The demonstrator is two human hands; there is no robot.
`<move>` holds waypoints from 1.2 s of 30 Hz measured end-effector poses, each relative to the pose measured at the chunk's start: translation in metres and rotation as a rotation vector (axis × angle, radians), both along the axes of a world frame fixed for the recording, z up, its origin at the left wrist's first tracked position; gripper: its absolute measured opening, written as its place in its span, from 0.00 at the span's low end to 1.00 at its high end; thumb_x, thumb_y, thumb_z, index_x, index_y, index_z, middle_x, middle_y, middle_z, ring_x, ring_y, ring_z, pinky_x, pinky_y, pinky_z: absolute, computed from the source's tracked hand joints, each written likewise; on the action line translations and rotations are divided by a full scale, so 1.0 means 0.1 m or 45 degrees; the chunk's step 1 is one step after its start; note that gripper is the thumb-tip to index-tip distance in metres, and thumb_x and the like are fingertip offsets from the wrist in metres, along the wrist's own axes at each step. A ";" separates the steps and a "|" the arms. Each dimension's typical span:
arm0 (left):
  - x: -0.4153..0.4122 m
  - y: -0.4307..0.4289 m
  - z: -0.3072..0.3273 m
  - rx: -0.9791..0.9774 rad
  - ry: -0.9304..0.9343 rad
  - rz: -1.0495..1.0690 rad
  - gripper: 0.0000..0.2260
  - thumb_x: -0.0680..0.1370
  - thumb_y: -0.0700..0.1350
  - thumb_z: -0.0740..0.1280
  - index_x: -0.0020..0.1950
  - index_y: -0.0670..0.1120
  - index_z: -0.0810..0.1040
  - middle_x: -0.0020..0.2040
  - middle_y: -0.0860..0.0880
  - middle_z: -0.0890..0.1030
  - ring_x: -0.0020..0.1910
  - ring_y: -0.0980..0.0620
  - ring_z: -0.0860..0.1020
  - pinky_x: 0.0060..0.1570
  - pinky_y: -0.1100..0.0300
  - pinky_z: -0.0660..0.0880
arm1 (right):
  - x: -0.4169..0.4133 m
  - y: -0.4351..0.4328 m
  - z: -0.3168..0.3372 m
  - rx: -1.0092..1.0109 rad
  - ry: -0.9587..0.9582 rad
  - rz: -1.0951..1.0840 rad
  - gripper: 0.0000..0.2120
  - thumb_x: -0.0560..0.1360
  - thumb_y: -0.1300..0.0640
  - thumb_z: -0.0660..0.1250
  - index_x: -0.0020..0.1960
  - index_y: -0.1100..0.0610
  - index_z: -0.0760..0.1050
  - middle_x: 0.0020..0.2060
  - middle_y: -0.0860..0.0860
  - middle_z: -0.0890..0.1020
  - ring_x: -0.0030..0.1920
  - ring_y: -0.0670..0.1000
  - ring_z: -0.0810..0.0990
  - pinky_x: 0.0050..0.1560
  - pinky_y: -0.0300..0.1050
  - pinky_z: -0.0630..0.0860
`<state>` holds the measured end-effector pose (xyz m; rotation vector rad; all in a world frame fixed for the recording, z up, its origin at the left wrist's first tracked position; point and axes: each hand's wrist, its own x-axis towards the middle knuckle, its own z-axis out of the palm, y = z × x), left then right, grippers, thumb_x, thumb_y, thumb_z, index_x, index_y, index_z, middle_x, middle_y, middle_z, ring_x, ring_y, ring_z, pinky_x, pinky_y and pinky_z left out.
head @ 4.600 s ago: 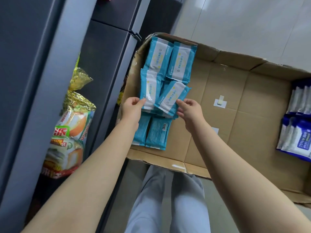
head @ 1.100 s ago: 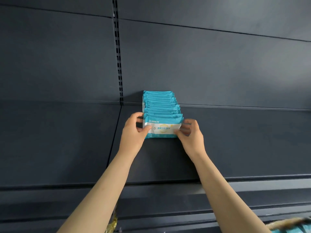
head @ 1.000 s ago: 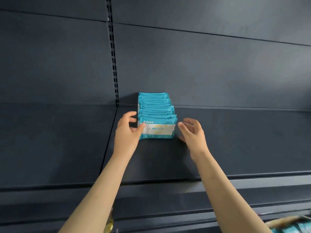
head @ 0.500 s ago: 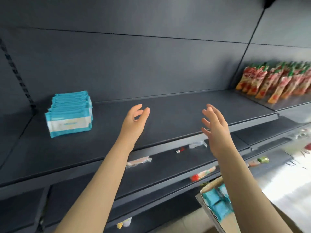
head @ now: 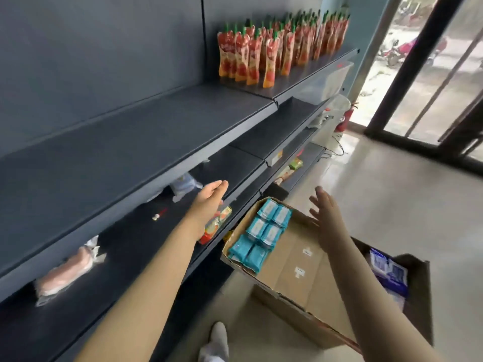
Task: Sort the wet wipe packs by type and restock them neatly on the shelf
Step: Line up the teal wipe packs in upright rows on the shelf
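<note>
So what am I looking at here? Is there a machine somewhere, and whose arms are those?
There is no machine. The picture comes from a wide-angle camera worn on a person's head, looking forward and down, so the two bare arms are that person's own. The left hand and the right hand are both open, with straight fingers, and hold nothing. Below them is a cardboard box with teal wet wipe packs at one end and dark blue packs at the other. Along the left runs a dark shelf, with red pouches standing further along it.
</note>
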<state>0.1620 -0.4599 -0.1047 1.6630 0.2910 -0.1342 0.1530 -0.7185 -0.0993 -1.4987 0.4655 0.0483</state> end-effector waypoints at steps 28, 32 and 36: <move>2.59 -1.08 -4.54 0.190 0.943 -0.077 0.29 0.81 0.56 0.64 0.79 0.52 0.58 0.74 0.50 0.67 0.69 0.48 0.71 0.67 0.49 0.72 | 2.20 -0.49 -4.81 0.146 0.883 -0.019 0.24 0.82 0.40 0.56 0.73 0.52 0.68 0.62 0.47 0.75 0.60 0.52 0.74 0.60 0.49 0.70; 2.78 -1.11 -4.83 0.172 0.963 0.022 0.27 0.81 0.55 0.63 0.78 0.50 0.63 0.62 0.53 0.75 0.60 0.50 0.76 0.56 0.56 0.77 | 2.36 -0.43 -5.04 0.189 0.844 -0.015 0.23 0.82 0.42 0.57 0.71 0.55 0.70 0.60 0.49 0.78 0.55 0.50 0.78 0.54 0.47 0.73; 2.85 -1.12 -4.90 0.131 0.971 0.142 0.26 0.80 0.54 0.65 0.77 0.49 0.64 0.58 0.53 0.75 0.50 0.54 0.76 0.53 0.57 0.77 | 2.42 -0.41 -5.13 0.199 0.844 -0.077 0.22 0.82 0.44 0.59 0.71 0.55 0.69 0.60 0.51 0.79 0.47 0.48 0.79 0.47 0.43 0.77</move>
